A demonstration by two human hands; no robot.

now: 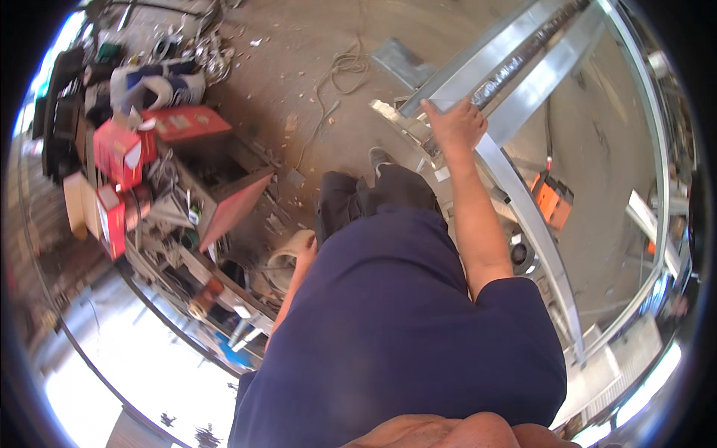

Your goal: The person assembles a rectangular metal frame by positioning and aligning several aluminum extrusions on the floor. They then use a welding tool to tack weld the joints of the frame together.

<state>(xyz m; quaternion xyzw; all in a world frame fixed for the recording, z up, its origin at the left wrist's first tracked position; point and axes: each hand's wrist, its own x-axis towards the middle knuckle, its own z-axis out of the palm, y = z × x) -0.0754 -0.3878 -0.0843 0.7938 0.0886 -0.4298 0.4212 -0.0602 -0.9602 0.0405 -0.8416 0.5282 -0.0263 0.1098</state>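
Observation:
My right hand (458, 127) lies over the corner of a silvery metal frame (518, 185), thumb apart and fingers curled over the bar. Two broad metal bars (546, 75) run from that corner to the top right, with a dark, shiny-patched pipe (510, 73) between them. Down at my side, my left hand (307, 250) is partly hidden by my shirt. It is beside a pale hollow cylinder (285, 255); whether it grips the cylinder cannot be made out.
At left, a rusty open-topped metal box (238, 193) stands amid red cartons (119, 150), tools and scrap. A cable (350, 70) coils on the littered floor near a flat grey sheet (403, 63). Inside the frame's outline stands an orange and black machine (552, 200).

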